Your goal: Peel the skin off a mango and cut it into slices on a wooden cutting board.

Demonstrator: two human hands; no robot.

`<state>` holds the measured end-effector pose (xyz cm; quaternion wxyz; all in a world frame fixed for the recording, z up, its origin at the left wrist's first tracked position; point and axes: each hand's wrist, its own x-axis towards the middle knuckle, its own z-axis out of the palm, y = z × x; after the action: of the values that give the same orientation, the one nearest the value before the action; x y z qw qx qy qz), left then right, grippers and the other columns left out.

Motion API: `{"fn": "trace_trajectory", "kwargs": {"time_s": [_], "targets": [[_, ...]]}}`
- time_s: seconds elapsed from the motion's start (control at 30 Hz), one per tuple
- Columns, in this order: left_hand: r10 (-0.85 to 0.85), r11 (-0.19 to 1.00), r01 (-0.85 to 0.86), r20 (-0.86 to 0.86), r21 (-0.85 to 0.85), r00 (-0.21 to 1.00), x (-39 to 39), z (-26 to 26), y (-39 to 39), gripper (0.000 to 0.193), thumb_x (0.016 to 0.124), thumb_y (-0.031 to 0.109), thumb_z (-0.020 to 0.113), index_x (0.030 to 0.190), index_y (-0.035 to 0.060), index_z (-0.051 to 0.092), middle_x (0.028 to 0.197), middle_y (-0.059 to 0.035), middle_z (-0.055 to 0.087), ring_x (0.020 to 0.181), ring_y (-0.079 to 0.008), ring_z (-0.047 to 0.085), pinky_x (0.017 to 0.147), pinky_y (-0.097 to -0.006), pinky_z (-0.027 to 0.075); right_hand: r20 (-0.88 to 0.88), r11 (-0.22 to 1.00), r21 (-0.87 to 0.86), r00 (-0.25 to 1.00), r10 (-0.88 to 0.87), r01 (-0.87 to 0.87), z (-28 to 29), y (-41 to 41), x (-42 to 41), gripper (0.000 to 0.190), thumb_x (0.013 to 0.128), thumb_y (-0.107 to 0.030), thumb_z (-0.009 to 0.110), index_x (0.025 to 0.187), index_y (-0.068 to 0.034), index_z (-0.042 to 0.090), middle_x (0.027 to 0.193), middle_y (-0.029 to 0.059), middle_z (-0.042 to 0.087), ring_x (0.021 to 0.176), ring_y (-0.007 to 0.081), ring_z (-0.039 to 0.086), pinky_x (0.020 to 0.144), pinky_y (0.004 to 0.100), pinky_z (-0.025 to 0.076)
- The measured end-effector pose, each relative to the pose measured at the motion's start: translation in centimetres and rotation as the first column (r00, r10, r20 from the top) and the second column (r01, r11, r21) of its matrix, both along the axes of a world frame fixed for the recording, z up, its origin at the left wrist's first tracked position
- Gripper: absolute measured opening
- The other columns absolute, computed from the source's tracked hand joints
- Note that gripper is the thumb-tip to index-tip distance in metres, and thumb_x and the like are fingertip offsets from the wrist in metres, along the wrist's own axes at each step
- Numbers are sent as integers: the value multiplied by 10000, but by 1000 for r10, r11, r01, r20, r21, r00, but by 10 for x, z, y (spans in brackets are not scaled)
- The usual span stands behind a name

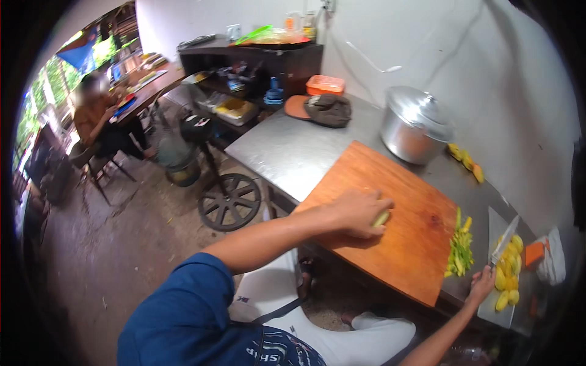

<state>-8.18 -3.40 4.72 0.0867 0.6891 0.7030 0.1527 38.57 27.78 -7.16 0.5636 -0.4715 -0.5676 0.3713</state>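
Observation:
On a wooden cutting board (412, 261), my left hand (359, 212) grips a pale yellow-green piece of fruit (381, 220), mostly hidden under the fingers. Off the board's right side, my right hand (482, 284) holds a kitchen knife (506, 239) by its handle, the blade pointing away from me. The blade is above or beside several peeled yellow fruits (507, 270) that look like mangoes, lying on a pale sheet or tray. Between board and fruits lies a heap of green and yellow peelings (460, 249).
A lidded aluminium pot (412, 132) stands behind the board on the metal table (279, 146). Yellow fruit pieces (466, 160) lie by the wall. A cap (327, 111) and an orange plastic basket (325, 84) sit further left. A seated person (94, 116) is at another table.

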Motion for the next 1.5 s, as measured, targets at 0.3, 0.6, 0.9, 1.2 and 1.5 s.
{"fn": "trace_trajectory", "kwargs": {"time_s": [0.3,0.6,0.9,1.2,1.5], "targets": [[-181,778,-67,324,624,928,33,-20,20,749,976,187,821,1614,94,439,1453,-225,552,1192,-506,696,1022,-571,581,97,999,27,995,25,-28,4,1,-3,285,1206,-274,577,1358,-49,664,718,-27,543,598,49,485,533,235,376],[-195,802,-121,448,585,872,57,-32,-16,639,1001,93,783,1581,117,514,1475,-217,565,1344,-430,633,1131,-493,534,73,1000,10,997,25,-25,6,-6,7,257,1175,-274,623,1344,-82,643,763,-31,575,636,50,540,519,230,386],[-37,833,-265,527,485,849,44,-36,-41,664,1034,44,784,1622,120,486,1504,-177,572,1429,-327,613,1131,-449,603,-63,998,32,996,58,-56,3,-6,-12,211,1131,-134,583,1332,-67,592,760,-28,545,565,57,478,456,238,364],[-13,855,-233,468,463,884,50,-24,-31,600,1011,93,826,1553,116,570,1454,-158,617,1341,-328,674,1114,-460,613,216,947,-10,924,316,-322,100,-169,-75,384,1141,-184,641,1494,-43,588,823,6,642,655,106,585,579,308,483],[-107,746,-311,566,589,817,69,-34,-24,589,935,155,918,1444,127,624,1408,-155,657,1312,-322,693,978,-450,678,697,868,-8,620,361,-496,167,-317,-135,628,1030,-153,692,1643,-201,569,998,198,789,833,458,770,765,573,616]]}}
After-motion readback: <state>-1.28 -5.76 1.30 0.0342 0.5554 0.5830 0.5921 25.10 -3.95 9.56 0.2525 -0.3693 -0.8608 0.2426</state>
